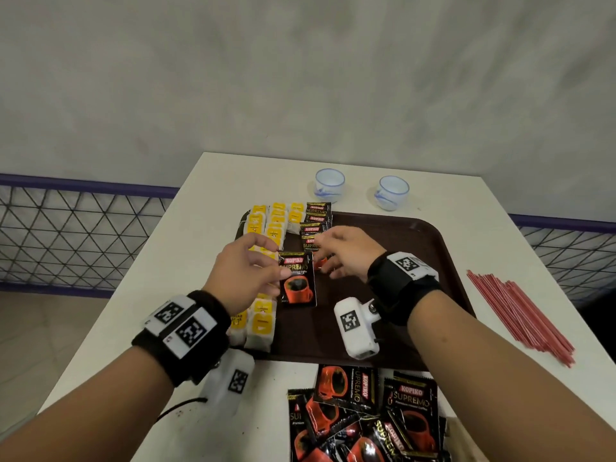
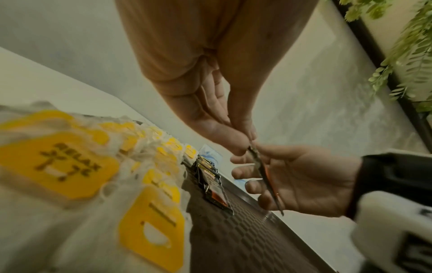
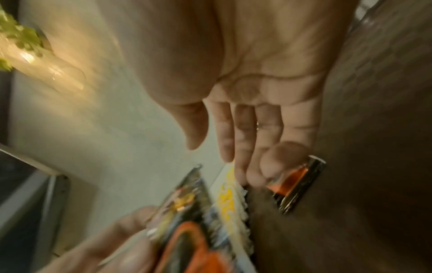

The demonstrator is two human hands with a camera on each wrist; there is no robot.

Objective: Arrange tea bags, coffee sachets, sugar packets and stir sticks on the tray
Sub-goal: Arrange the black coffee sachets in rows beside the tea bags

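From the head view, the left hand [image 1: 245, 271] pinched a Kopiko Supremo coffee sachet [image 1: 297, 279] by its left edge, holding it above the brown tray [image 1: 430, 241], apparently so that it could extend the column of coffee sachets [image 1: 315, 225] already laid overlapping at the tray's far side; the right hand [image 1: 343, 253] hovered just beside the sachet's upper right corner with fingers loosely spread and clamped on nothing, probably ready to steady or receive it; rows of yellow-tagged tea bags [image 1: 266, 225] filled the tray's left side, which would explain why the coffee went next to them; a loose pile of coffee sachets [image 1: 366, 418] waited on the white table [image 1: 200, 201] near the person, red stir sticks [image 1: 520, 315] lay on the table to the right of the tray, and 2 small cups [image 1: 329, 185] stood beyond it; I saw no sugar packets.

From the left wrist view, the sachet [image 2: 264, 177] appeared edge-on, gripped at its upper end between the thumb and fingertips [image 2: 238, 142] of the left hand, the rest hanging free below the grip in front of the right hand's open palm [image 2: 304, 179], whether touching it I could not tell; the tea bags [image 2: 77, 166] lay close on the left.

From the right wrist view, blurred, the right hand [image 3: 257, 92] showed straight, parted fingers holding nothing, their tips over a laid sachet [image 3: 297, 182] on the tray; the held sachet [image 3: 187, 221] sat lower left, in the left hand's fingers [image 3: 131, 240].
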